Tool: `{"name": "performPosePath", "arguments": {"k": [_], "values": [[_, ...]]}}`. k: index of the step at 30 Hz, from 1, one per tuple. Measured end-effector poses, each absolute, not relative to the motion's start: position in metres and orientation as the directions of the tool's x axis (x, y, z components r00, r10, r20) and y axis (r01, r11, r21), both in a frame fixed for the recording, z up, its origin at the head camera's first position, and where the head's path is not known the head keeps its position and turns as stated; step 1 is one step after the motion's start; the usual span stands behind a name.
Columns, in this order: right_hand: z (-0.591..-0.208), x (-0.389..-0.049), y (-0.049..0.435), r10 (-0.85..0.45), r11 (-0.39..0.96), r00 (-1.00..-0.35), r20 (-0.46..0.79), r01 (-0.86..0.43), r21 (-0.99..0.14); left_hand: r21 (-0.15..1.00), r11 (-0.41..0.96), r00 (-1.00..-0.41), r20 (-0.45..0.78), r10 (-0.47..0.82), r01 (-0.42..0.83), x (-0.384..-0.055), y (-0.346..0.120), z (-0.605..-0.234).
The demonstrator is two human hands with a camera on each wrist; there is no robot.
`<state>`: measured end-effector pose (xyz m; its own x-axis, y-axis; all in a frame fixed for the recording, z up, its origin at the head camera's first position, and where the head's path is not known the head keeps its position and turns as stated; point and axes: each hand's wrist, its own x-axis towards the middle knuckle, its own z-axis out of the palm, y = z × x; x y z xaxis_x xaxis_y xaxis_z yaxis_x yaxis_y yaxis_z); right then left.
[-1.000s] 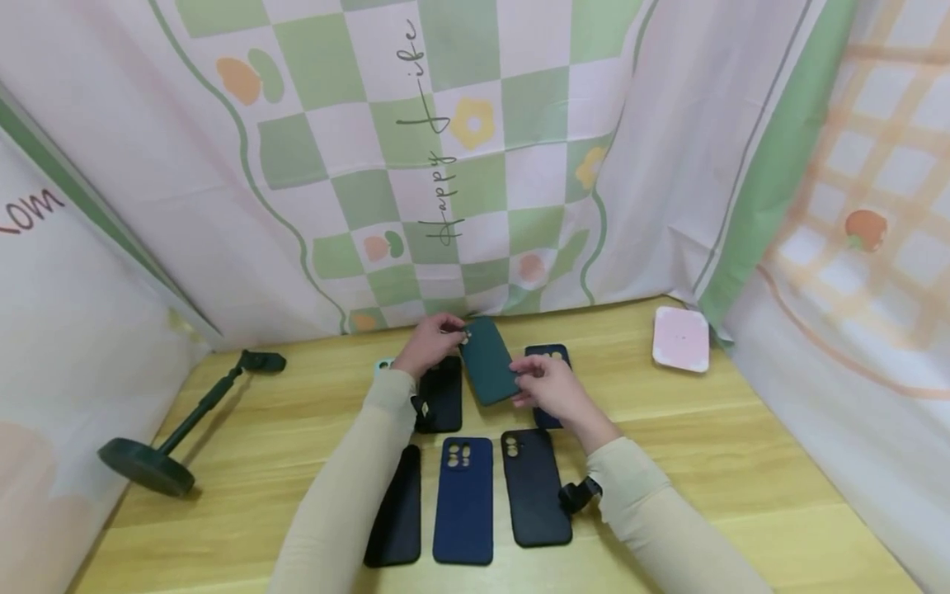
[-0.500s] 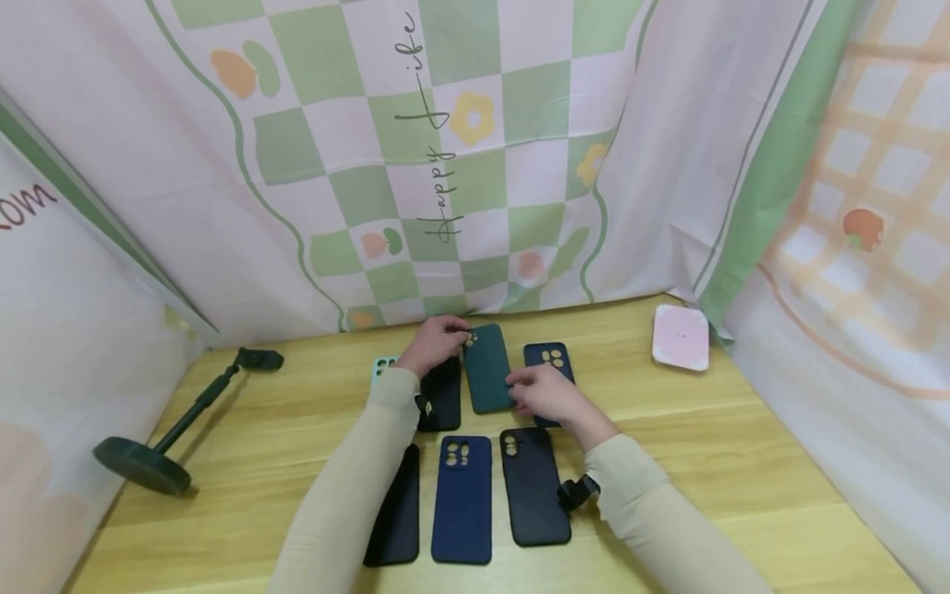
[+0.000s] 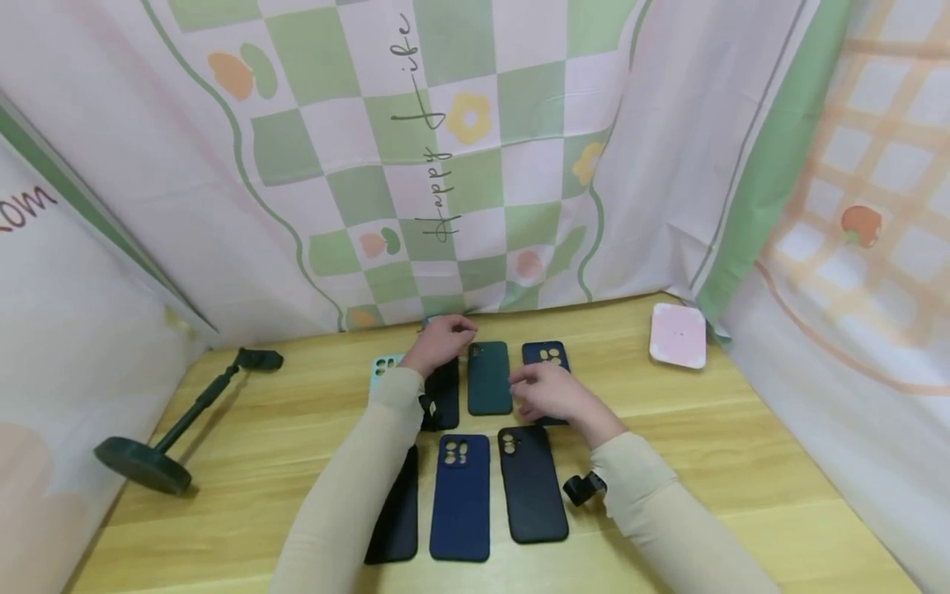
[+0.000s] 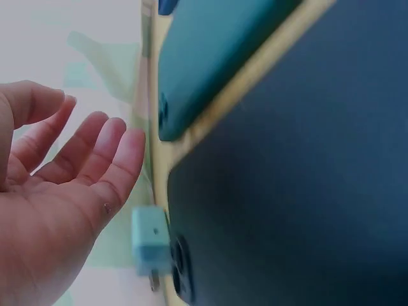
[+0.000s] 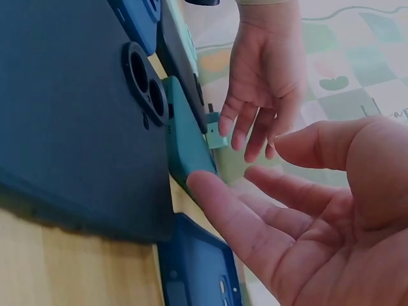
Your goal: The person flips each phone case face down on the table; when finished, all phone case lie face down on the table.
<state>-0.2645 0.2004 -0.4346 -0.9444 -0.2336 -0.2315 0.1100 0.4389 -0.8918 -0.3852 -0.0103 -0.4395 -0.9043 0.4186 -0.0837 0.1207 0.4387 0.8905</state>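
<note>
The dark green phone case (image 3: 490,381) lies flat in the back row. Behind a black phone case (image 3: 448,394), my left hand (image 3: 441,341) hovers with relaxed fingers and nothing in it; its empty palm (image 4: 51,210) shows in the left wrist view. My right hand (image 3: 555,391) is over a navy phone case (image 3: 547,355), partly covering it, its fingertips near the green case's right edge. In the right wrist view the right hand (image 5: 319,217) holds nothing, thumb and fingers apart. A mint phone case (image 3: 382,367) is partly hidden by the left hand and sleeve.
In the front row lie a blue phone case (image 3: 460,499), a black one (image 3: 533,487) and another black one (image 3: 397,520) under the left sleeve. A small mint block (image 4: 151,239) stands behind. A dark stand (image 3: 193,421) is at left, a pink square object (image 3: 679,335) at back right.
The green phone case, earlier held tilted between both hands, now lies flat on the table. Both hands have let go of it and moved slightly apart from it.
</note>
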Motion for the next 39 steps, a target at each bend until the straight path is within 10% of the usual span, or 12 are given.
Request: {"name": "performPosePath", "arguments": {"k": [20, 39], "values": [[-0.439, -0.248, 0.255, -0.368, 0.687, -0.928, -0.06, -0.228, -0.69, 0.702, 0.608, -0.834, -0.036, 0.551, 0.372, -0.381, 0.069, -0.447], [-0.446, -0.239, 0.255, -0.369, 0.829, -0.926, -0.079, -0.289, -0.478, 0.574, 0.716, -0.836, -0.094, 0.54, 0.398, -0.377, 0.099, -0.451]]}}
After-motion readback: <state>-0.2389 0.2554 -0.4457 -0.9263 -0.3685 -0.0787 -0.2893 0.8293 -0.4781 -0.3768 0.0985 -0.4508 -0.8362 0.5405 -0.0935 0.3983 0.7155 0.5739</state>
